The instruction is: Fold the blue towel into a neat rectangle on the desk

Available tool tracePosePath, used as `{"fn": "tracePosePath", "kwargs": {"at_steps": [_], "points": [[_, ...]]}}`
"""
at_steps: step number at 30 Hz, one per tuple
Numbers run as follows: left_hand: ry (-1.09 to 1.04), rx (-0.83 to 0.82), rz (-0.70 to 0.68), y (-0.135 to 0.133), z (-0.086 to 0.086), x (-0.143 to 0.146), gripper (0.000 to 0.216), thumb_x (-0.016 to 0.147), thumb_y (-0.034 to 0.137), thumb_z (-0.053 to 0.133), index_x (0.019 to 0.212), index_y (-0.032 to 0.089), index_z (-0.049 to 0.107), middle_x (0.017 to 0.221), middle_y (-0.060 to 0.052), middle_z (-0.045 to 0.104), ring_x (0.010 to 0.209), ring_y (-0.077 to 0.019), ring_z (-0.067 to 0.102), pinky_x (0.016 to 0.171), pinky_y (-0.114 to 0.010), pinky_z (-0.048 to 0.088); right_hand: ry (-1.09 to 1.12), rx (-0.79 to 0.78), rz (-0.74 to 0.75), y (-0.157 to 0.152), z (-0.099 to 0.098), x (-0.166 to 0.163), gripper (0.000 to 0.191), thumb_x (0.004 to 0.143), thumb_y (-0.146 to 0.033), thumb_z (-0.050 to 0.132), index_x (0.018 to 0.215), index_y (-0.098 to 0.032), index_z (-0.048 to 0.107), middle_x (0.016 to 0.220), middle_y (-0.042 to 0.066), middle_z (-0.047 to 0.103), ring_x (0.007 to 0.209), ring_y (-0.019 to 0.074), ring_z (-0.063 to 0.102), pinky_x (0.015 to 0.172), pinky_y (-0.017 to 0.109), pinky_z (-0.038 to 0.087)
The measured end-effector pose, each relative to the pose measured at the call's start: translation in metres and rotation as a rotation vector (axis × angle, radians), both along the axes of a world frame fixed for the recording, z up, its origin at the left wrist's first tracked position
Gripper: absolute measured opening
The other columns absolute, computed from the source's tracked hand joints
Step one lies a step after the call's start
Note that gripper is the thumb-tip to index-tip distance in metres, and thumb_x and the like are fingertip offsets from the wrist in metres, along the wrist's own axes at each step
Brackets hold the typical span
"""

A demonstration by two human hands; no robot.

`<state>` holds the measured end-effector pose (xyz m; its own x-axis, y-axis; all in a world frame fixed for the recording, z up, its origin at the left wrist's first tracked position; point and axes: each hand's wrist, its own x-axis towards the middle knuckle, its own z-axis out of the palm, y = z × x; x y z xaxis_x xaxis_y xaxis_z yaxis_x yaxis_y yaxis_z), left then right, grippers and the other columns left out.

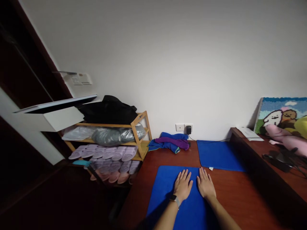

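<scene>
A blue cloth [165, 182] lies spread out on the reddish-brown wooden table. Both palms press down flat on it, side by side near its far edge. My left hand [183, 185], with a watch [175, 198] on the wrist, has its fingers stretched forward and holds nothing. Close to the cloth's right edge, my right hand [205, 183] is just as flat, fingers extended. Beyond it a second blue cloth [220, 155] lies flat, with a small white tag at its near edge. Crumpled blue cloths [165, 147] and a purple cloth [175, 141] sit by the wall.
A wooden rack [144, 137] on the left carries slippers [115, 153], plastic-wrapped items and a black bag [110, 110]. A white box [62, 116] juts out beside it. A plug [188, 129] with a cable is in the wall socket. A raised ledge on the right holds a pink plush toy [287, 139].
</scene>
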<state>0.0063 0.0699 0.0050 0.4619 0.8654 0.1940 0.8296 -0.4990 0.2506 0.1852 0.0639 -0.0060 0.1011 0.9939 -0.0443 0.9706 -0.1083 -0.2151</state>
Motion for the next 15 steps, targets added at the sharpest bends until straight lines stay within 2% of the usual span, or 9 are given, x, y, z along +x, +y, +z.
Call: {"fn": "tracePosePath", "kwargs": {"at_steps": [2,7,9,12,15], "points": [[0.030,-0.022,0.056,0.004,-0.003,-0.019,0.059,0.106,0.053,0.023,0.159,0.028,0.033,0.167,-0.003,0.032,0.155,-0.0225,0.025,0.127,-0.047,0.022,-0.003,-0.002,-0.001,0.000,0.000,0.000,0.069,0.101,-0.044,0.011,0.162,-0.010,0.017,0.170,0.005,0.016,0.157,0.0196,0.012,0.127,0.040,0.007],[0.148,-0.062,0.400,0.028,0.002,-0.114,0.064,0.105,0.047,0.024,0.160,0.016,0.032,0.166,-0.012,0.029,0.154,-0.0284,0.025,0.125,-0.049,0.025,0.007,-0.005,-0.014,0.000,0.001,-0.001,0.070,0.101,-0.045,0.011,0.162,-0.011,0.015,0.170,0.004,0.015,0.157,0.0189,0.012,0.127,0.040,0.006],[0.165,-0.070,0.449,0.034,0.005,-0.144,0.063,0.105,0.044,0.022,0.160,0.014,0.032,0.165,-0.012,0.031,0.154,-0.0277,0.027,0.125,-0.049,0.026,0.009,-0.004,-0.017,-0.001,0.001,-0.001,0.070,0.101,-0.046,0.011,0.162,-0.011,0.015,0.170,0.004,0.016,0.157,0.0190,0.012,0.127,0.040,0.006],[0.170,-0.068,0.425,0.036,0.007,-0.164,0.064,0.105,0.046,0.022,0.161,0.015,0.029,0.166,-0.009,0.031,0.154,-0.0242,0.026,0.126,-0.047,0.023,0.011,-0.011,-0.013,-0.001,0.002,-0.001,0.070,0.101,-0.046,0.011,0.162,-0.011,0.015,0.170,0.004,0.015,0.157,0.0190,0.012,0.127,0.040,0.007],[0.174,-0.046,0.431,0.036,0.006,-0.166,0.065,0.105,0.049,0.022,0.161,0.017,0.029,0.166,-0.008,0.030,0.154,-0.0243,0.025,0.126,-0.048,0.021,0.020,-0.006,-0.013,-0.002,0.004,-0.002,0.070,0.101,-0.046,0.010,0.162,-0.011,0.015,0.170,0.004,0.016,0.157,0.0186,0.011,0.127,0.040,0.007]]}}
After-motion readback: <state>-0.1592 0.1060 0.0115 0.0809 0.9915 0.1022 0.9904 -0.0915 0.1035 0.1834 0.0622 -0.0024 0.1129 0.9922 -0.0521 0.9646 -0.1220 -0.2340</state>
